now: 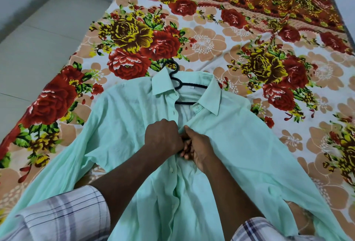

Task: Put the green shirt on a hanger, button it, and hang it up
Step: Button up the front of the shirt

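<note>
Fingers (184,147) of both hands pinch green shirt (240,144) placket edges together, mid-chest.

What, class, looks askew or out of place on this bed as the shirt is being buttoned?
The black hanger sits crooked inside the green shirt: its hook pokes out over the left collar flap instead of through the middle of the neck. Both hands, left hand and right hand, pinch the placket. Nothing looks spilled or torn.

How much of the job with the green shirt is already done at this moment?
Done: the black hanger is inside the green shirt, which lies flat on the floral bedsheet. In hand: the left hand and right hand pinch the placket at the chest. Left: the collar gap is open; the shirt is not yet hung.
</note>
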